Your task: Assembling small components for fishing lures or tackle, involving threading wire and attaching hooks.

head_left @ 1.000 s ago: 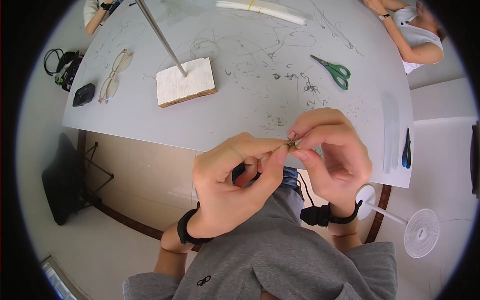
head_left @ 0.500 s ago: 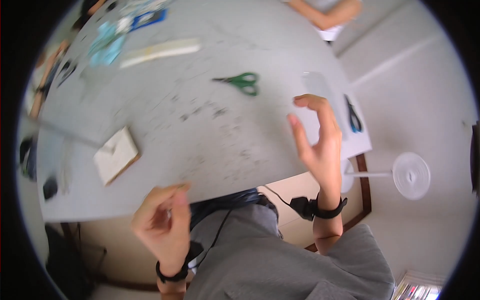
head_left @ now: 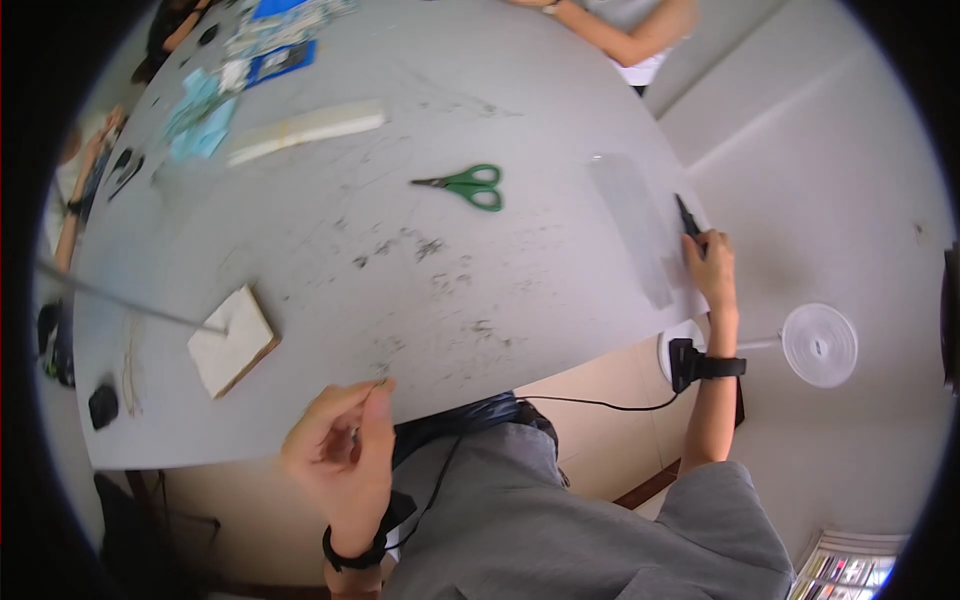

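Observation:
At the table's near edge my left hand (head_left: 345, 450) is closed, thumb and forefinger pinched at their tips on a tiny dark thing too small to name. My right hand (head_left: 714, 270) is at the table's right edge, fingers closed round the handles of slim black pliers (head_left: 686, 212), whose pointed jaws face away from me. Left of them lies a clear, flat plastic strip or tray (head_left: 632, 225). A pair of green-handled scissors (head_left: 472, 187) lies mid-table, blades toward the left.
A rod stands in a pale square block (head_left: 232, 342) at left, near a small black object (head_left: 103, 406). Further back are a long whitish strip bundle (head_left: 307, 132), light blue cloth (head_left: 203, 118) and packets (head_left: 280, 62). Other people's arms (head_left: 610, 38) reach the far edge. A white spool (head_left: 819, 345) stands right.
My right hand, open in the air before, has moved right and down onto the pliers and closed on them. My left hand stays pinched, slightly further right. The view has shifted a little.

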`<state>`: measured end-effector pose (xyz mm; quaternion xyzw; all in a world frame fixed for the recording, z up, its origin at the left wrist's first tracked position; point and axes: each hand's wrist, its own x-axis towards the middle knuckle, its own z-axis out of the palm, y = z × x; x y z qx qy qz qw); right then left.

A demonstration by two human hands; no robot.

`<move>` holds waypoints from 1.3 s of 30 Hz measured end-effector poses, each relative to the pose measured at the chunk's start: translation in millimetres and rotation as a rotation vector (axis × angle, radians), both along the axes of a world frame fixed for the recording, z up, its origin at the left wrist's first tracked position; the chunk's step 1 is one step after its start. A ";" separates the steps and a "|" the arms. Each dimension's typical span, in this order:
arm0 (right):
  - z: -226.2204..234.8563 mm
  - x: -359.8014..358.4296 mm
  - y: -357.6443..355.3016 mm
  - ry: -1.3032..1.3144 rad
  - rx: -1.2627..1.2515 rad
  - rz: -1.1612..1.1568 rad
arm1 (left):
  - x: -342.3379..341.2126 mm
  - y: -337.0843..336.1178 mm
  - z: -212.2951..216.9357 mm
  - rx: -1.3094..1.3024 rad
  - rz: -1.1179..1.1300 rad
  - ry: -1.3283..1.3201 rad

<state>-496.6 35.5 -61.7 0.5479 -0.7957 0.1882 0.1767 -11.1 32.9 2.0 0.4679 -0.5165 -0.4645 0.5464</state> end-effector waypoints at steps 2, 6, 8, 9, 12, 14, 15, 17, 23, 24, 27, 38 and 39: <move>-3.6 -7.3 -2.6 0.067 0.048 -0.009 | 2.8 0.3 1.3 0.054 0.014 0.005; -1.4 -10.1 -6.5 0.147 0.123 -0.049 | 4.9 -1.8 -2.2 -0.015 0.005 0.045; 9.0 -0.5 -10.9 0.084 0.078 -0.083 | 7.0 -4.0 -4.2 -0.087 0.003 0.012; 15.9 9.2 -11.4 0.122 0.040 0.002 | 7.9 -4.1 -4.5 -0.127 0.007 -0.001; 48.5 56.8 -14.7 0.048 -0.021 0.152 | 7.9 -2.0 -3.5 -0.082 0.029 0.002; 64.3 107.3 -13.2 -0.192 -0.050 0.277 | 7.9 -1.3 -1.8 -0.019 0.007 0.083; 70.4 134.6 -11.2 -0.341 -0.016 0.366 | 7.6 -1.2 -1.2 -0.003 -0.002 0.140; 78.4 187.8 -4.8 -0.465 0.068 0.528 | 6.6 -1.0 -0.5 0.051 0.023 0.154; 83.1 284.0 -1.4 -0.570 0.219 1.006 | 12.5 5.1 4.5 0.067 0.046 0.076; 82.5 289.4 -3.7 -0.575 0.218 1.023 | 12.3 6.1 4.5 0.073 0.062 0.052; 80.7 297.6 -7.6 -0.575 0.218 1.047 | 10.1 7.1 2.5 0.072 0.085 0.041; 81.1 303.8 -12.8 -0.562 0.206 1.075 | 6.3 0.9 -9.6 -0.161 0.141 0.044; 81.6 304.2 -12.6 -0.549 0.217 1.070 | 5.8 0.5 -9.7 -0.169 0.144 0.048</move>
